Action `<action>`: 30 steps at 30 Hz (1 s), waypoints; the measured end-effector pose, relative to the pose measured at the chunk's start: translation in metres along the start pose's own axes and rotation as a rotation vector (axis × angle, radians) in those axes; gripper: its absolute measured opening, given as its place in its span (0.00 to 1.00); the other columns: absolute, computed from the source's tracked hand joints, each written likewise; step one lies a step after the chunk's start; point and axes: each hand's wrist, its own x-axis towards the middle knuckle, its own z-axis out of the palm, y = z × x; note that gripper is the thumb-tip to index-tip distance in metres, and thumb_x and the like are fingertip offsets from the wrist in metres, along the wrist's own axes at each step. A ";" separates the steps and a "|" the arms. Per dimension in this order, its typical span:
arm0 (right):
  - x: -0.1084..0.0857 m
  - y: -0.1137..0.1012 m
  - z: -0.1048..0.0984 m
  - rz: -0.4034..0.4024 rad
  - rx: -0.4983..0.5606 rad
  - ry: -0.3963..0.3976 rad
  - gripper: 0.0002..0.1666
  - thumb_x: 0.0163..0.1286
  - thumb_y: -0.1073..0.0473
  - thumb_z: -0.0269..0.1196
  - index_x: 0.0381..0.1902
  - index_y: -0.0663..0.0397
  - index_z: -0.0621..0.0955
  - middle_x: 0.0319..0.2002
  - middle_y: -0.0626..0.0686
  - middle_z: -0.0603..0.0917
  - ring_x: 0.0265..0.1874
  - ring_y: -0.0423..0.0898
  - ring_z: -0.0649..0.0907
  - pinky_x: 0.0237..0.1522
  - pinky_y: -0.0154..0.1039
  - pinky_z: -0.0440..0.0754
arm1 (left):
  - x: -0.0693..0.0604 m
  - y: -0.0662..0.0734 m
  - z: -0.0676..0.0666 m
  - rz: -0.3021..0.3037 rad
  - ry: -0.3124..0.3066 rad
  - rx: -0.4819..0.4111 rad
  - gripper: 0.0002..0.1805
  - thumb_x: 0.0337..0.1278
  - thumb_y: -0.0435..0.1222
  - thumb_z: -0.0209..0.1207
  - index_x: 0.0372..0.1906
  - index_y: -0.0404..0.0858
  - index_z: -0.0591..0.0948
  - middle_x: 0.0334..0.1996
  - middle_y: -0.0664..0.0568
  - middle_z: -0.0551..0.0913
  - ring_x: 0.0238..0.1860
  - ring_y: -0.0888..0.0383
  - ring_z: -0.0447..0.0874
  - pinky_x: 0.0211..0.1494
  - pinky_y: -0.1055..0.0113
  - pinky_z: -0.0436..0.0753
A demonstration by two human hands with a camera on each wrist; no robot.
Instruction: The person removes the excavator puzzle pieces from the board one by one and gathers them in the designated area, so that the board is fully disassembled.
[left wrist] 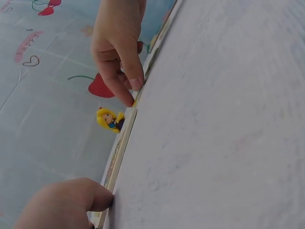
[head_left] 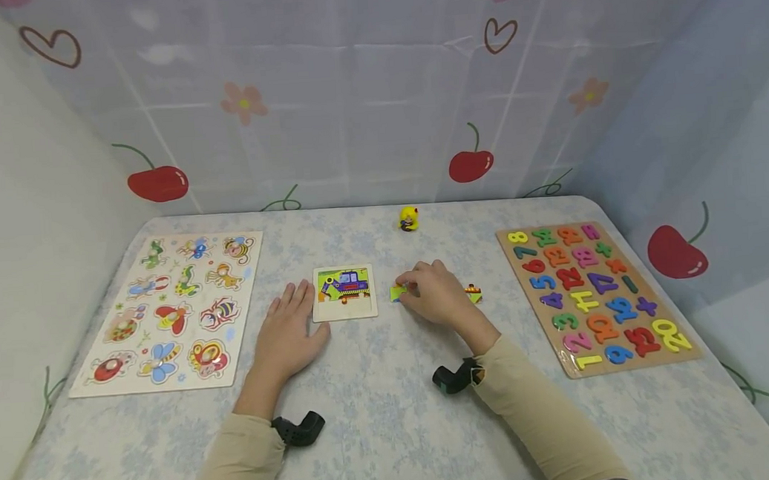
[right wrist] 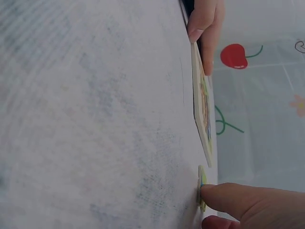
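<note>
I judge the green piece (head_left: 396,293) light and stiff, best held by its edges, my right hand (head_left: 437,296) pinching it, left hand (head_left: 289,336) spread against the board (head_left: 361,310).

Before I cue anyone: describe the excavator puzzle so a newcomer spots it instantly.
On the blue floral table, look between the insect board on the left and the number board on the right. The excavator puzzle lies there, touched by the left hand. It's the small cream-framed one showing one vehicle; both boards are far larger, covered in separate shapes.
</note>
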 end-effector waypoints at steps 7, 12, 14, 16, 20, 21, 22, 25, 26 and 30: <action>-0.001 0.001 -0.001 -0.011 0.054 0.039 0.19 0.69 0.52 0.63 0.58 0.41 0.82 0.40 0.46 0.81 0.37 0.48 0.71 0.36 0.38 0.71 | 0.005 0.003 -0.002 -0.005 -0.003 -0.069 0.43 0.66 0.53 0.49 0.80 0.41 0.51 0.80 0.46 0.49 0.81 0.44 0.42 0.82 0.45 0.45; 0.002 -0.006 0.000 -0.043 0.106 0.058 0.20 0.70 0.51 0.64 0.59 0.44 0.82 0.42 0.48 0.82 0.39 0.48 0.72 0.38 0.40 0.73 | 0.013 0.007 -0.002 -0.018 -0.003 -0.108 0.38 0.70 0.52 0.46 0.80 0.48 0.53 0.81 0.49 0.48 0.81 0.45 0.40 0.82 0.44 0.46; 0.005 -0.011 0.001 -0.045 0.115 0.052 0.21 0.70 0.50 0.64 0.59 0.44 0.82 0.43 0.48 0.82 0.39 0.48 0.72 0.39 0.40 0.74 | 0.018 0.009 -0.001 -0.027 -0.004 -0.111 0.36 0.71 0.52 0.44 0.80 0.49 0.55 0.81 0.49 0.47 0.82 0.46 0.40 0.82 0.44 0.46; 0.008 -0.018 0.002 -0.044 0.118 0.040 0.22 0.70 0.50 0.64 0.60 0.42 0.81 0.44 0.47 0.82 0.41 0.48 0.72 0.41 0.40 0.74 | 0.023 0.010 0.000 -0.029 -0.007 -0.108 0.34 0.73 0.51 0.43 0.79 0.49 0.55 0.81 0.48 0.46 0.82 0.45 0.38 0.82 0.44 0.45; 0.015 -0.033 0.006 -0.079 0.091 0.040 0.23 0.70 0.48 0.65 0.61 0.42 0.80 0.49 0.47 0.82 0.43 0.47 0.73 0.43 0.41 0.76 | 0.032 0.013 0.003 -0.039 0.003 -0.093 0.32 0.74 0.51 0.40 0.79 0.52 0.56 0.81 0.48 0.47 0.82 0.45 0.37 0.82 0.43 0.44; 0.017 -0.036 0.006 -0.089 0.081 0.039 0.24 0.69 0.48 0.65 0.62 0.42 0.80 0.51 0.47 0.82 0.43 0.47 0.73 0.43 0.41 0.76 | 0.033 0.014 0.004 -0.040 0.006 -0.089 0.31 0.75 0.51 0.39 0.79 0.53 0.57 0.81 0.48 0.47 0.82 0.45 0.37 0.82 0.43 0.44; 0.019 -0.039 0.007 -0.101 0.063 0.039 0.25 0.69 0.47 0.65 0.63 0.42 0.80 0.52 0.48 0.81 0.43 0.47 0.73 0.44 0.42 0.76 | 0.035 0.014 0.005 -0.040 0.008 -0.083 0.31 0.75 0.51 0.39 0.79 0.54 0.57 0.81 0.48 0.47 0.82 0.45 0.37 0.81 0.42 0.44; 0.024 -0.045 0.011 -0.123 0.006 0.026 0.27 0.69 0.46 0.65 0.64 0.43 0.79 0.56 0.48 0.80 0.44 0.48 0.73 0.45 0.43 0.76 | 0.036 0.016 0.008 -0.042 0.012 -0.059 0.30 0.75 0.52 0.37 0.78 0.57 0.58 0.81 0.49 0.47 0.82 0.44 0.38 0.81 0.42 0.44; 0.026 -0.046 0.012 -0.123 -0.013 0.016 0.27 0.69 0.45 0.64 0.64 0.43 0.79 0.57 0.48 0.79 0.45 0.48 0.73 0.46 0.43 0.77 | 0.036 0.016 0.009 -0.042 0.012 -0.049 0.30 0.75 0.52 0.36 0.78 0.58 0.57 0.81 0.49 0.46 0.82 0.44 0.38 0.81 0.42 0.44; 0.027 -0.049 0.015 -0.132 -0.073 -0.003 0.26 0.70 0.44 0.63 0.63 0.43 0.80 0.59 0.47 0.78 0.47 0.49 0.73 0.48 0.43 0.76 | 0.035 0.016 0.011 -0.049 0.026 -0.021 0.29 0.76 0.53 0.35 0.78 0.59 0.57 0.81 0.49 0.44 0.81 0.44 0.39 0.81 0.42 0.44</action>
